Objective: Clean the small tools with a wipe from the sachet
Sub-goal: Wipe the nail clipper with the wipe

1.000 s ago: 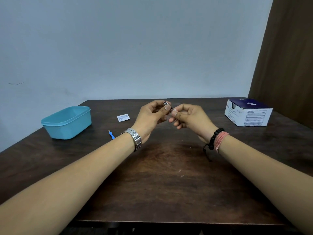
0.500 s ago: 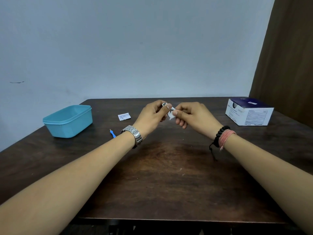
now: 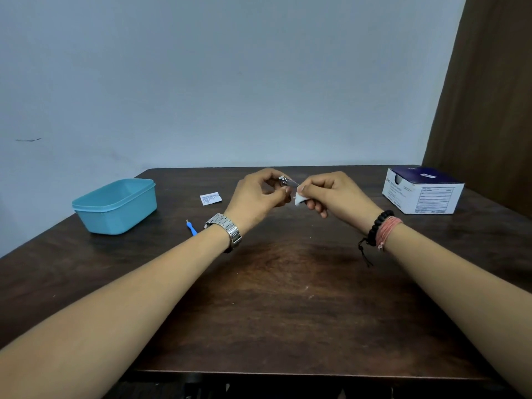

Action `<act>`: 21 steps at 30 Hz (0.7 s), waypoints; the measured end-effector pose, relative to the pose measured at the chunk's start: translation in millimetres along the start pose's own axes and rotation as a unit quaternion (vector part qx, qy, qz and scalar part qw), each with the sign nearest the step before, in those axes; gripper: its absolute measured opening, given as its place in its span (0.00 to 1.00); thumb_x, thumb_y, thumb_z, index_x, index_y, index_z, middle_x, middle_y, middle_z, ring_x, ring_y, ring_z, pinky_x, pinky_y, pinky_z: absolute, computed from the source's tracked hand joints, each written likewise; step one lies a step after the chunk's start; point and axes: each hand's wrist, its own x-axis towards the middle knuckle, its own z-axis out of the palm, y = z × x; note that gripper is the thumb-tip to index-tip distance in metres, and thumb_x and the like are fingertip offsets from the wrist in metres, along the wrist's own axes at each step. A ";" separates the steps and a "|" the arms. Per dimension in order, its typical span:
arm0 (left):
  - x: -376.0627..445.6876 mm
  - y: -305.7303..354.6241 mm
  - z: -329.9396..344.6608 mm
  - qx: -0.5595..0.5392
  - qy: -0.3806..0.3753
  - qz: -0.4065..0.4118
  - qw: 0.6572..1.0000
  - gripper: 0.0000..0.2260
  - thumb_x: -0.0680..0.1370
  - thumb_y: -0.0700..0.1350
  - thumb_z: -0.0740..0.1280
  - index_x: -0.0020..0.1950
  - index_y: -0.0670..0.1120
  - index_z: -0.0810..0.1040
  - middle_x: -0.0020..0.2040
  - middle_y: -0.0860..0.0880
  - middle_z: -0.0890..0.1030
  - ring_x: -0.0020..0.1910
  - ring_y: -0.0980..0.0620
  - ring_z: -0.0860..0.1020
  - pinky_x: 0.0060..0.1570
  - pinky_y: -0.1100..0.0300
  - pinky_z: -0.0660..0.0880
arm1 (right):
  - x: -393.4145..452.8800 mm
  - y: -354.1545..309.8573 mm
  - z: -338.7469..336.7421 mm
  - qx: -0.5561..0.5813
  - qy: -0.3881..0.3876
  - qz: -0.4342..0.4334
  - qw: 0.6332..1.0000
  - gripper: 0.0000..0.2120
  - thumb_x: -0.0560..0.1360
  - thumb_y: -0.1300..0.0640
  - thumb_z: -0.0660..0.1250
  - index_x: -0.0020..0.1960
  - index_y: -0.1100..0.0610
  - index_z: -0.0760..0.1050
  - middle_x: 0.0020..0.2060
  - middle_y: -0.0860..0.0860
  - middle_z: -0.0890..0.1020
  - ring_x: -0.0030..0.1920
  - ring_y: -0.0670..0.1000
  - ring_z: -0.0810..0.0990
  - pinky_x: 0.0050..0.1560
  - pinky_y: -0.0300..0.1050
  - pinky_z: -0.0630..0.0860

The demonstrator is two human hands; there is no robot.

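My left hand holds a small silver nail clipper above the middle of the dark wooden table. My right hand pinches a folded white wipe against the clipper's right end. Both hands meet at the table's far middle. A small white sachet lies flat on the table, left of my left hand. A small blue-handled tool lies nearer, beside my left wrist.
A turquoise plastic container stands open at the left of the table. A white and dark-blue cardboard box sits at the far right. A brown curtain hangs at the right behind it. A pale wall rises behind the table.
My right hand has slid the wipe along the clipper toward its right end, and more of the silver clipper shows between my hands. The objects on the table have not moved.
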 end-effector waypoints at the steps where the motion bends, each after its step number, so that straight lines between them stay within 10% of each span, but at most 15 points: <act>1: -0.3 0.7 0.0 0.050 0.016 0.023 0.998 0.05 0.74 0.40 0.71 0.47 0.49 0.81 0.40 0.51 0.82 0.40 0.56 0.83 0.46 0.60 0.81 | -0.4 -0.9 1.1 -0.005 -0.007 0.000 1.000 0.11 0.76 0.56 0.67 0.37 0.51 0.84 0.26 0.47 0.77 0.26 0.44 0.72 0.27 0.37 0.70; 9: -1.6 2.9 1.2 0.267 -0.026 0.080 0.960 0.10 0.75 0.41 0.67 0.55 0.45 0.80 0.41 0.51 0.80 0.42 0.51 0.78 0.46 0.61 0.72 | 0.6 -1.8 6.3 0.186 -0.044 0.016 0.981 0.09 0.79 0.55 0.66 0.46 0.60 0.82 0.28 0.49 0.77 0.27 0.43 0.71 0.25 0.33 0.68; 16: -3.3 -2.9 8.0 -0.118 -0.086 -0.141 0.979 0.10 0.81 0.39 0.63 0.61 0.39 0.76 0.38 0.49 0.82 0.32 0.58 0.73 0.37 0.68 0.72 | 3.1 7.7 -3.4 0.151 0.066 -0.004 0.986 0.01 0.76 0.63 0.70 0.47 0.60 0.81 0.35 0.53 0.81 0.33 0.45 0.76 0.32 0.35 0.76; 21: -5.7 -0.2 10.6 -0.156 -0.119 -0.138 0.971 0.08 0.81 0.38 0.63 0.59 0.42 0.78 0.37 0.49 0.83 0.32 0.58 0.73 0.35 0.70 0.72 | 4.0 12.3 -2.9 0.102 0.071 -0.014 0.992 0.05 0.73 0.64 0.72 0.49 0.60 0.81 0.40 0.56 0.83 0.32 0.44 0.77 0.34 0.36 0.76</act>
